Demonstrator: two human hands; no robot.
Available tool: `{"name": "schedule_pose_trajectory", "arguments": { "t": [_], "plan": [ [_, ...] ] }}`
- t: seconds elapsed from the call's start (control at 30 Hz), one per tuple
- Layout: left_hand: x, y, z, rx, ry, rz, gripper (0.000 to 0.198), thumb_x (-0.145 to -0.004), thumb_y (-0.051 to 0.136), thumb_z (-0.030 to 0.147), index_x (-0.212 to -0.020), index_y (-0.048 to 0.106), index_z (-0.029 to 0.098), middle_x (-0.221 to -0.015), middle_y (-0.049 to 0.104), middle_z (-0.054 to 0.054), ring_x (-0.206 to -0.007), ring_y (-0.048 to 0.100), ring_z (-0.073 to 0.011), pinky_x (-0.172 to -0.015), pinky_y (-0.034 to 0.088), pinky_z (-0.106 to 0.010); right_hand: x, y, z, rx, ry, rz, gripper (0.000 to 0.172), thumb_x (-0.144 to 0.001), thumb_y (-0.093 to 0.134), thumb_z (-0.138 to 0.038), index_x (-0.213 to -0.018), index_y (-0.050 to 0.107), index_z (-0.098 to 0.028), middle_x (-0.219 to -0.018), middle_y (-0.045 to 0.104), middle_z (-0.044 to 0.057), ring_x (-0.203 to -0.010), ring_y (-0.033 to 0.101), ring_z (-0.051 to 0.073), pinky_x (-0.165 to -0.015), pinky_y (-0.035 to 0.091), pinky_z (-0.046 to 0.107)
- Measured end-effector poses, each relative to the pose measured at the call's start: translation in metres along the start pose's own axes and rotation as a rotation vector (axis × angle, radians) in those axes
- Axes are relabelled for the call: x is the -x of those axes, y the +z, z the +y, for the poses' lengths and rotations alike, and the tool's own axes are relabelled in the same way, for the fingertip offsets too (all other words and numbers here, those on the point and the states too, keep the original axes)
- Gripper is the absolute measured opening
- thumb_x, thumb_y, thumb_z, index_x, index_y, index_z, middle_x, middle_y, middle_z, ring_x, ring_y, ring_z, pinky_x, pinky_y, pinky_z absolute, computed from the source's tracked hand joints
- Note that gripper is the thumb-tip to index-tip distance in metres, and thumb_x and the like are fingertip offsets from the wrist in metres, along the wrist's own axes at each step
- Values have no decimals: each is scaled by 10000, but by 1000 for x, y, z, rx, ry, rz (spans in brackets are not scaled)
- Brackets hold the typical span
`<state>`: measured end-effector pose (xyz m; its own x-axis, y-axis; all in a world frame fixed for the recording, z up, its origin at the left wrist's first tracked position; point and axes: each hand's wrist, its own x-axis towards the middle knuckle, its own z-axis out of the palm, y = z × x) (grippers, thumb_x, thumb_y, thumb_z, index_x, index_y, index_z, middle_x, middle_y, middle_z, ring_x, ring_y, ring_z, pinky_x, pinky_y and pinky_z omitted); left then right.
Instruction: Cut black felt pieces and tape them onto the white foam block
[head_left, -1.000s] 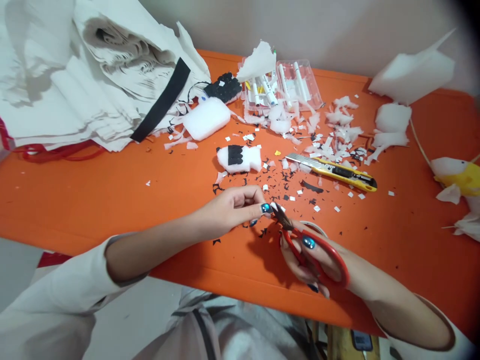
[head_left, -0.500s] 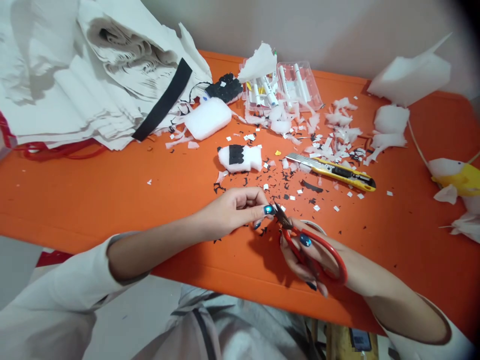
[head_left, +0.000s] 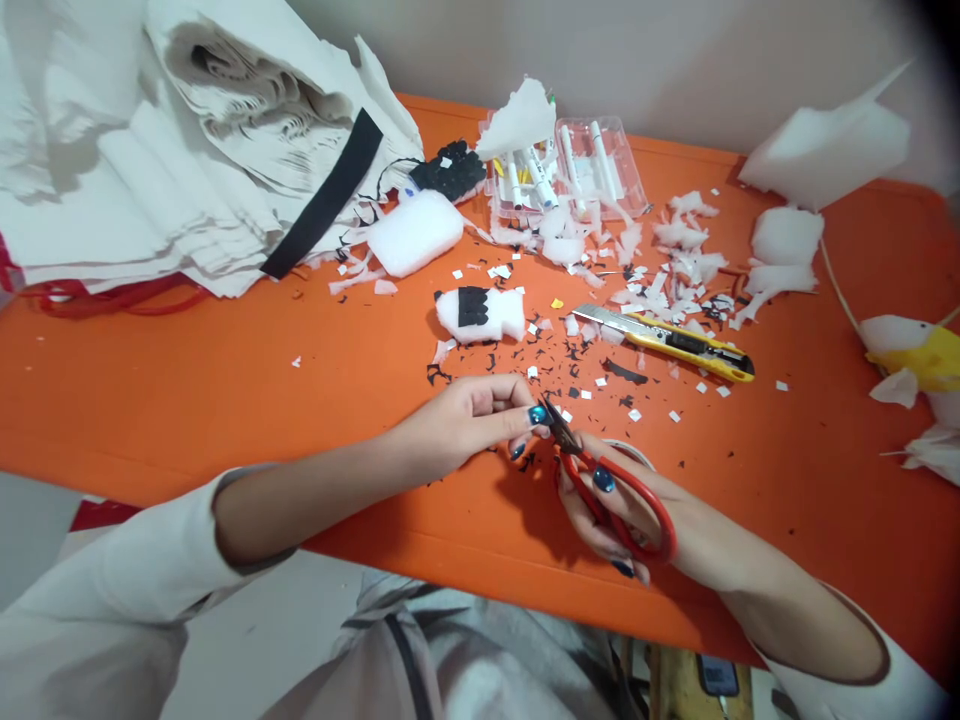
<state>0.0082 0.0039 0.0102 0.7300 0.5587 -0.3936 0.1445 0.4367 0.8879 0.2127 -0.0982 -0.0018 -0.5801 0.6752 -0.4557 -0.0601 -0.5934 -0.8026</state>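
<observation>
My left hand (head_left: pixel 480 425) is closed in a pinch on a small piece of black paper, mostly hidden behind the thumb. In my right hand (head_left: pixel 611 505) are red-handled scissors (head_left: pixel 626 480), their dark blades meeting the pinched fingertips of my left hand. Just beyond my hands lies a white foam shape (head_left: pixel 504 313), with a band of overlapping black paper pieces (head_left: pixel 472 306) across it. Black and white paper scraps (head_left: pixel 574 393) are scattered around it. A yellow utility knife (head_left: pixel 675 343) rests to the right with its blade out.
White paper sheets (head_left: pixel 142 220) and a black strip (head_left: pixel 326 195) fill the back left. Behind the foam shape are a white foam block (head_left: pixel 416 233), black pieces (head_left: pixel 450 172) and a clear case of markers (head_left: pixel 600 165). A white-and-yellow bird figure (head_left: pixel 911 345) sits at right.
The scissors' handles have drawn closer together, and the blades have closed somewhat at my left fingertips. My right hand has shifted slightly left; my left hand stays nearly in place.
</observation>
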Motion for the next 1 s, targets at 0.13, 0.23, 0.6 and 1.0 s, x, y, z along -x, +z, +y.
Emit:
{"name": "schedule_pose_trajectory", "arguments": {
  "t": [0.13,0.23,0.6,1.0],
  "plan": [
    [0,-1,-1,22,-6,-7,183,-848,576,273,-728,525,144,-553,524,58,-465,391,-39,-446,235,-180,0,2,-3,-11,8,6,255,-1010,362,-460,-966,429,-217,-602,459,-81,-429,358,42,-453,410,172],
    [-1,-2,-3,23,1,-10,190,-854,573,280,-731,524,144,-561,522,59,-475,400,-39,-446,235,-178,-2,3,-4,-21,7,2,262,-1005,374,-467,-962,431,-215,-585,471,-86,-409,379,38,-443,403,163],
    [1,-1,-2,5,35,-27,200,-860,584,269,-719,502,152,-596,553,42,-498,414,-46,-476,277,-180,-3,1,7,-116,-60,-87,341,-985,350,-541,-955,439,-213,-628,487,-61,-433,425,57,-454,416,193],
    [3,0,-2,49,56,-36,213,-856,611,273,-717,502,154,-620,559,27,-535,446,-53,-488,328,-161,1,1,0,42,-27,-11,261,-990,395,-489,-1079,401,-244,-678,439,-58,-524,342,80,-496,351,212]
  ]
}}
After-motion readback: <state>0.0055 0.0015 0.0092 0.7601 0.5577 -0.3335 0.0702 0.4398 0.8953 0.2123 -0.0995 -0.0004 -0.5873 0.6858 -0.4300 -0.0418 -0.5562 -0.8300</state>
